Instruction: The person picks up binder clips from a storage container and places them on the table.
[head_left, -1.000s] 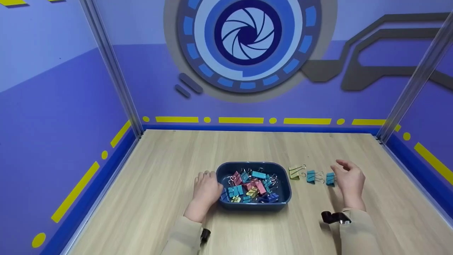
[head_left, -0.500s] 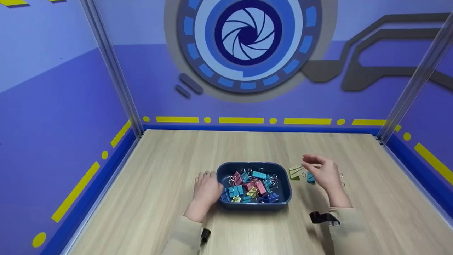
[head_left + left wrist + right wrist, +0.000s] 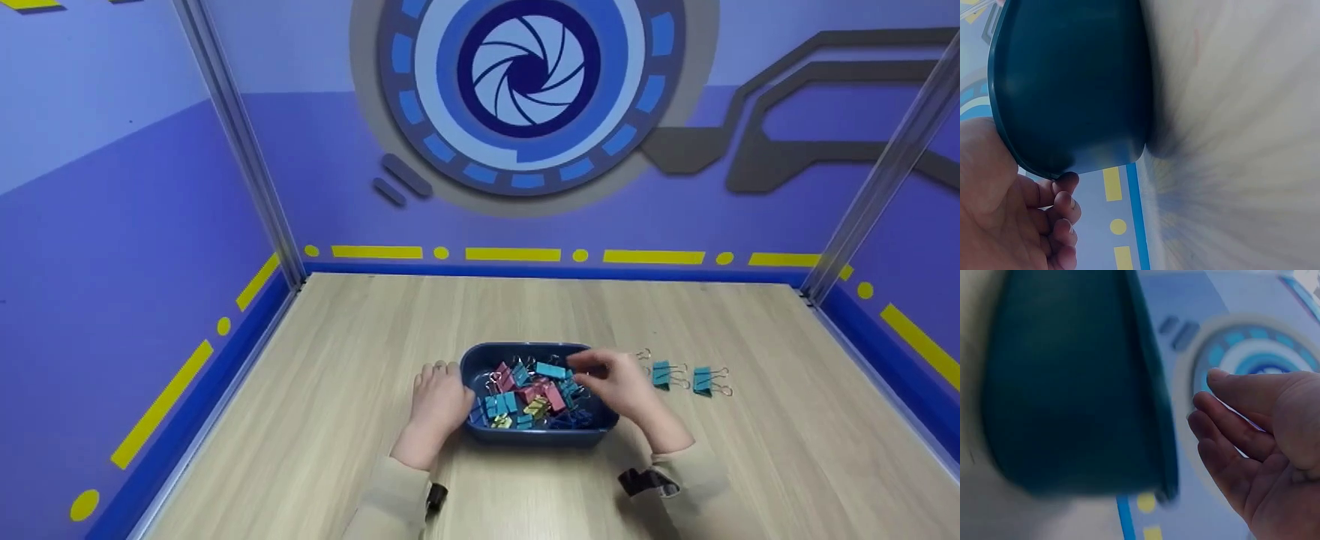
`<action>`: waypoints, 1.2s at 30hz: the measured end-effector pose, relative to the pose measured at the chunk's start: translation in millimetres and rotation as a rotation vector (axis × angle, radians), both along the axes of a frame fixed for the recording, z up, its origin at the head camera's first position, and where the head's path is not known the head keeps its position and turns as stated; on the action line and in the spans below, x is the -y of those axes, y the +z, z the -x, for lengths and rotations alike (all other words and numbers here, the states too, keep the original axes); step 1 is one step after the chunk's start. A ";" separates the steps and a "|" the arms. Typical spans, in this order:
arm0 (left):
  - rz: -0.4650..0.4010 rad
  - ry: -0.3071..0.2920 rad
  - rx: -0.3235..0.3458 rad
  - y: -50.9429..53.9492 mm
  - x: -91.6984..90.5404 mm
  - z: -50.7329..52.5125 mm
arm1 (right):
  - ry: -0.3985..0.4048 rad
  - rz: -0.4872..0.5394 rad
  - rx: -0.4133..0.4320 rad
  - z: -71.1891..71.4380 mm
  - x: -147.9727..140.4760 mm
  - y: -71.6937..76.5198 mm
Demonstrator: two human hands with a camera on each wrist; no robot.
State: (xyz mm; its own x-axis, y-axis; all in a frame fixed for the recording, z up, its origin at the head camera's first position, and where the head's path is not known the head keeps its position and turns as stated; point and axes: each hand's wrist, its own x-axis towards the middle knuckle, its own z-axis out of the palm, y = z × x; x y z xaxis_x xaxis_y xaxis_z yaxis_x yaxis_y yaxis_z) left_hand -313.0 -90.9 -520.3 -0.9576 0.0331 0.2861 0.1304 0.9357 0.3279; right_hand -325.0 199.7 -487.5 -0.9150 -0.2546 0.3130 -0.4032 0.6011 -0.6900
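Note:
A dark blue plastic box (image 3: 540,437) holds a jumble of binder clips (image 3: 553,394) in teal, pink, yellow and blue. My left hand (image 3: 436,405) grips the box's left rim. In the left wrist view the palm (image 3: 994,208) lies against the rim, its fingers bent by the corner. Over the right side of the box is my right hand (image 3: 628,388), thumb and fingers apart above the clips. The right wrist view shows that hand (image 3: 1264,450) with nothing between thumb and fingertips, beside the blurred box wall (image 3: 1072,382).
Right of the box, two teal binder clips (image 3: 662,375) stand in a row on the wooden table (image 3: 360,322). A wire handle (image 3: 643,354) of the yellow clip shows beside my right hand, which hides its body. Blue panels (image 3: 337,172) enclose the table at the back and sides.
My right hand has let go of the rightmost teal clip and moved left, past the other clips, to over the box. The left hand has stayed on the rim.

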 end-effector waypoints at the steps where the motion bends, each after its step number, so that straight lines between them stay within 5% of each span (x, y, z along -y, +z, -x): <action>1: -0.003 0.002 0.006 -0.1 0.0 0.2 | 0.030 -0.017 -0.007 -1.2 5.2 -1.0; 9: 0.007 0.005 -0.011 -0.3 0.2 1.5 | 0.218 -0.220 -0.059 -4.4 34.9 -10.9; 18: 0.012 0.002 0.000 -0.3 0.7 1.7 | 0.106 -0.345 -0.142 -5.5 53.2 -14.6; 23: 0.007 0.001 -0.025 -1.4 1.2 1.9 | 0.045 -0.444 -0.103 -3.8 61.1 -12.3; 28: 0.007 -0.001 -0.019 -2.0 1.4 1.9 | 0.070 -0.495 -0.081 0.0 62.4 -12.7; 36: -0.002 0.002 -0.013 -2.3 1.1 1.8 | 0.145 -0.405 -0.117 4.6 50.0 -14.1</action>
State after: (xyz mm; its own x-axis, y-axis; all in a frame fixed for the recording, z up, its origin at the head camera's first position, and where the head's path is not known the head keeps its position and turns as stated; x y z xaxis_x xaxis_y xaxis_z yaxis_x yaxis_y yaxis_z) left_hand -314.8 -91.9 -522.6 -0.9538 0.0304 0.2990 0.1328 0.9352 0.3284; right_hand -329.6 149.7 -501.6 -0.8249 -0.5014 0.2610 -0.5650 0.7450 -0.3547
